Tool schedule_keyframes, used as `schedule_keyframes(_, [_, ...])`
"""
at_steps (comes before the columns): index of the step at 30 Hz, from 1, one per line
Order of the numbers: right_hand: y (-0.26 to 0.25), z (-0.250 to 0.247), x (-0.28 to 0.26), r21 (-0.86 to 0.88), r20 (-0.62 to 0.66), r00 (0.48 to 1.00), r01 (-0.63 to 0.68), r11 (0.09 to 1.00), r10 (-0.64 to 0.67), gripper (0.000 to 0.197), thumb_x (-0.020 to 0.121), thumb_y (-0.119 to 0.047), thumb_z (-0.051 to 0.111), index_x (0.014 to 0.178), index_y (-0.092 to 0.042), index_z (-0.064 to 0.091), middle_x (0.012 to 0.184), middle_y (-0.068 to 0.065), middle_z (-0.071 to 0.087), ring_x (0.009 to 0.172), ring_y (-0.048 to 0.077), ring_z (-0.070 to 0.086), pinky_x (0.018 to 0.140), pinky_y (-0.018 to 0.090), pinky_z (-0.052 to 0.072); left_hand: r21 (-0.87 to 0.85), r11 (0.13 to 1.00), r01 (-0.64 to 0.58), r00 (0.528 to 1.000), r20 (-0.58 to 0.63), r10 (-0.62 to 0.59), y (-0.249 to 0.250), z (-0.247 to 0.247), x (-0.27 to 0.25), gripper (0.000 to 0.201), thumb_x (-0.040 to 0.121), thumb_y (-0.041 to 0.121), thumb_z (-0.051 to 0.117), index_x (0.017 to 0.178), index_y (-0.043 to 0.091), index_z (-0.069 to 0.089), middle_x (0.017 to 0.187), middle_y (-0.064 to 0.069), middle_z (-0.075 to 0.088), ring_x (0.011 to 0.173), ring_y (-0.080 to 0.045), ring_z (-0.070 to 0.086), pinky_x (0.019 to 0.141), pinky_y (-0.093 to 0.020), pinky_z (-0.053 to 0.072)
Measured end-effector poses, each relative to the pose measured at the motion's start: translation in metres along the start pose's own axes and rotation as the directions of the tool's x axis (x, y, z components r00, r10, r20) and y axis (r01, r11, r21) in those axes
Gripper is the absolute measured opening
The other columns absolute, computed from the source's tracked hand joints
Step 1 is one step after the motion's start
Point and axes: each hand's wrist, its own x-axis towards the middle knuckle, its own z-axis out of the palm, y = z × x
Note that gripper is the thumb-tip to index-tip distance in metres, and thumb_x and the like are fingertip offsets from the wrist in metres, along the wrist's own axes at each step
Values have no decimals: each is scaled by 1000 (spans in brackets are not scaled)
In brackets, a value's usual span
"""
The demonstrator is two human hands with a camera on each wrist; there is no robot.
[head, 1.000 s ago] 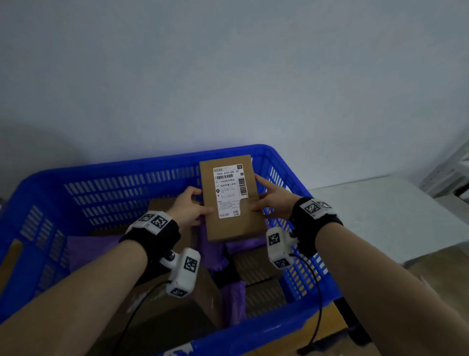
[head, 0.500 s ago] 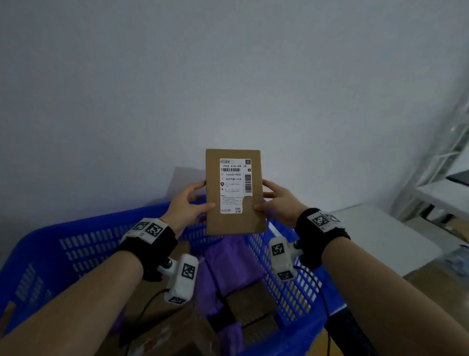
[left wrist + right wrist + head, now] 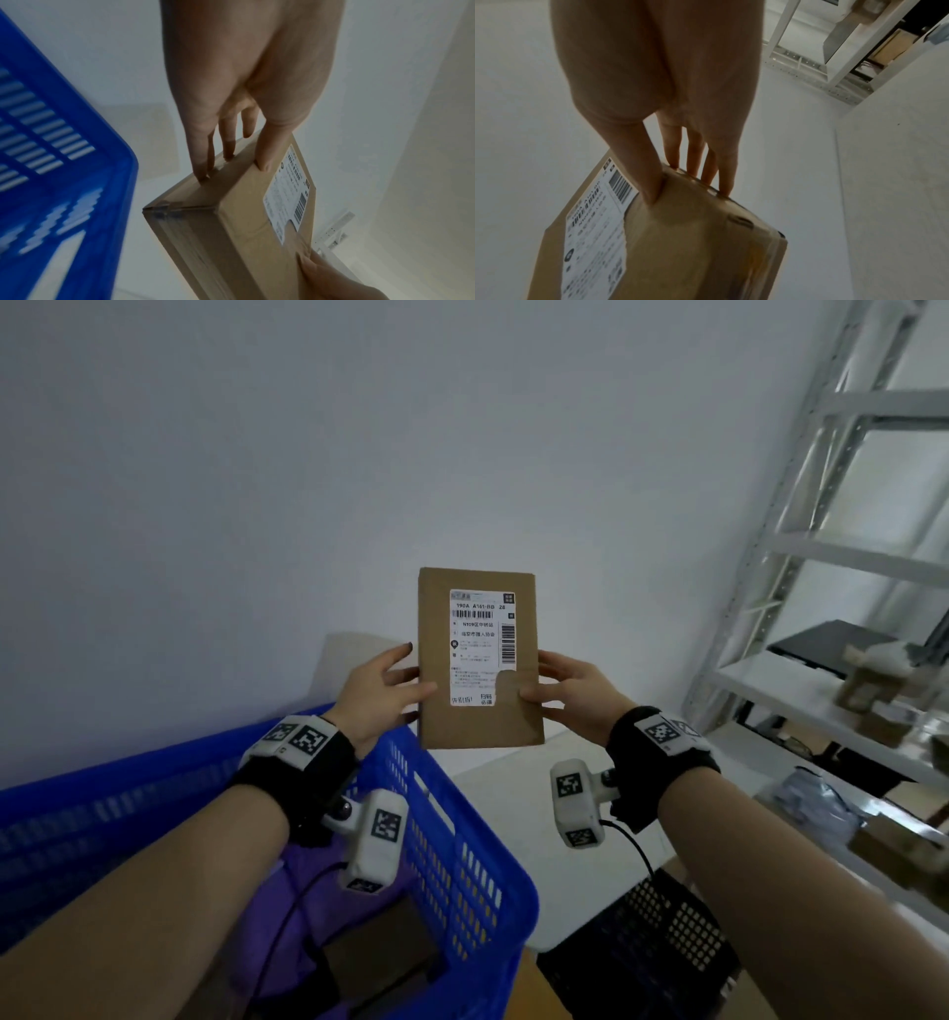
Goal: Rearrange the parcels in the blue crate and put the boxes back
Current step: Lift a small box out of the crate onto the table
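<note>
A flat brown cardboard box (image 3: pixel 477 660) with a white shipping label hangs upright in the air, above and just right of the blue crate (image 3: pixel 462 855). My left hand (image 3: pixel 382 693) grips its left edge, thumb on the front and fingers behind. My right hand (image 3: pixel 567 690) holds the right edge the same way. The left wrist view shows the box (image 3: pixel 231 223) pinched by my left hand (image 3: pixel 231 162). In the right wrist view the box (image 3: pixel 667 243) sits under my right hand (image 3: pixel 687 182). Purple parcels (image 3: pixel 287 891) and a brown box (image 3: pixel 380 952) lie inside the crate.
A grey metal shelving rack (image 3: pixel 842 588) stands at the right, holding a dark flat item (image 3: pixel 827 642) and small cartons (image 3: pixel 868 690). A white tabletop (image 3: pixel 565 839) lies right of the crate. A black perforated crate (image 3: pixel 662 942) sits below my right forearm. The wall behind is plain.
Both hands have lifted the box out of the blue crate and carried it up and to the right. My view has swung right, bringing the shelving rack into sight.
</note>
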Motion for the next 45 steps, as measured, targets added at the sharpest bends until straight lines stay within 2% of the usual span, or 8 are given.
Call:
schedule_keyframes(8, [33, -114, 36, 48, -30, 997, -75, 996, 77, 57, 81, 18, 53, 131, -10, 54, 118, 5, 61, 105, 23, 58, 87, 31, 51, 86, 986, 145, 985, 82, -152, -25, 100, 81, 47, 90, -1, 56, 136, 9, 47, 126, -9, 62, 105, -25, 61, 82, -32, 51])
schedule_keyframes(16, [119, -188, 68, 130, -61, 967, -240, 962, 249, 63, 79, 18, 57, 135, -10, 50, 132, 8, 56, 110, 23, 57, 88, 31, 51, 162, 895, 416, 899, 76, -431, -96, 162, 145, 48, 89, -4, 56, 136, 6, 48, 111, -11, 65, 90, -25, 63, 70, -33, 51])
schedule_keyframes(22, [193, -220, 75, 202, -87, 914, -374, 905, 397, 64, 78, 21, 54, 134, -9, 50, 122, 5, 59, 99, 17, 60, 77, 28, 51, 188, 798, 572, 816, -33, -577, -169, 205, 174, 54, 86, -9, 57, 136, 7, 47, 124, -18, 61, 116, -35, 57, 97, -48, 48])
schedule_keyframes(25, [225, -233, 78, 218, -91, 880, -439, 872, 466, 69, 76, 20, 56, 135, -14, 48, 131, 4, 56, 103, 18, 58, 74, 32, 50, 153, 761, 631, 775, -75, -627, -208, 219, 180, 54, 86, -11, 55, 136, 7, 46, 125, -18, 61, 114, -35, 57, 99, -48, 46])
schedule_keyframes(29, [256, -245, 83, 255, -84, 851, -484, 837, 518, 72, 75, 23, 55, 136, -14, 46, 134, 2, 54, 101, 15, 59, 68, 31, 51, 86, 733, 675, 737, -103, -667, -252, 227, 182, 52, 87, -11, 54, 134, 10, 48, 116, -14, 63, 104, -29, 59, 96, -43, 47])
schedule_keyframes(34, [287, -256, 89, 270, -91, 822, -522, 809, 561, 75, 75, 23, 56, 139, -14, 44, 137, 1, 52, 106, 18, 58, 71, 32, 52, 38, 720, 693, 721, -66, -690, -288, 227, 183, 52, 88, -13, 52, 135, 9, 47, 134, -12, 55, 120, -29, 53, 100, -42, 44])
schedule_keyframes(39, [305, -256, 97, 266, -120, 794, -553, 790, 596, 72, 77, 20, 55, 139, -14, 44, 138, 0, 52, 111, 22, 56, 78, 35, 52, 36, 734, 678, 735, -29, -677, -308, 224, 184, 50, 92, -12, 45, 136, 12, 49, 126, -7, 59, 110, -23, 56, 93, -35, 45])
schedule_keyframes(45, [326, -255, 104, 189, -239, 756, -580, 793, 610, 64, 78, 12, 58, 136, -14, 47, 137, -2, 53, 118, 26, 54, 95, 47, 49, 41, 721, 691, 723, -20, -691, -328, 223, 190, 56, 93, -12, 42, 142, 16, 42, 140, 3, 48, 114, -20, 50, 91, -36, 42])
